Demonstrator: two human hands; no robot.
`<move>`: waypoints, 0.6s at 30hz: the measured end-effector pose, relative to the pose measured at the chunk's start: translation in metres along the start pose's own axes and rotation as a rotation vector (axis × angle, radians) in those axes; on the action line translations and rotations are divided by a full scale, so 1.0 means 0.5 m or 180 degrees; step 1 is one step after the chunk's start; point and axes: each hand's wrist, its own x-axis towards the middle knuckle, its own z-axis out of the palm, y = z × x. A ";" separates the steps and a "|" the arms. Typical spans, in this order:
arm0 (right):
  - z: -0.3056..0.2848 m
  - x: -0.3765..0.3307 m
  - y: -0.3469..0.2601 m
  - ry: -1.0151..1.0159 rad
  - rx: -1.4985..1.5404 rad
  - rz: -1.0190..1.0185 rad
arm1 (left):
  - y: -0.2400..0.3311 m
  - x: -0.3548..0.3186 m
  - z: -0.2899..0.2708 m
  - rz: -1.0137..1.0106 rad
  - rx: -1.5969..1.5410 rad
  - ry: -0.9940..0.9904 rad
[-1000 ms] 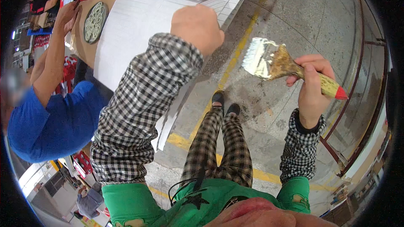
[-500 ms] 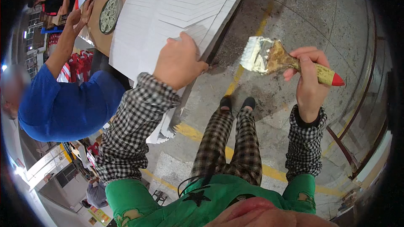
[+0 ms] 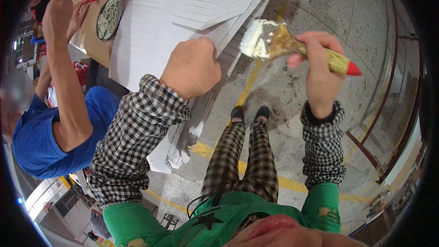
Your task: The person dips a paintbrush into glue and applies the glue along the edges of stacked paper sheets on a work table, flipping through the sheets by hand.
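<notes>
Right hand point(image 3: 320, 71) clamped on paintbrush point(image 3: 292, 45), long axis level, bristles pointing left toward stacked white sheets point(image 3: 183, 13); left hand point(image 3: 192, 66) fisted, seemingly pressing stack's near edge.

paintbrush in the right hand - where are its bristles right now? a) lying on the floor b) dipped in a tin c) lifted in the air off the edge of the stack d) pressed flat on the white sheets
c: the right hand holds the paintbrush with its white-coated bristles raised over the concrete floor, beside the stacked white sheets and not touching them.
</notes>
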 end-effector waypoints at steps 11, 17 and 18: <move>0.015 -0.032 0.001 -0.0197 -0.0460 0.0131 | 0.010 -0.006 -0.004 0.0077 -0.0055 0.0041; 0.038 -0.015 -0.015 -0.0043 -0.0258 0.0196 | 0.010 -0.003 -0.004 0.0179 -0.0067 -0.0002; 0.034 -0.026 -0.003 -0.0045 -0.0252 0.0188 | 0.008 -0.004 -0.009 0.0166 -0.0089 0.0011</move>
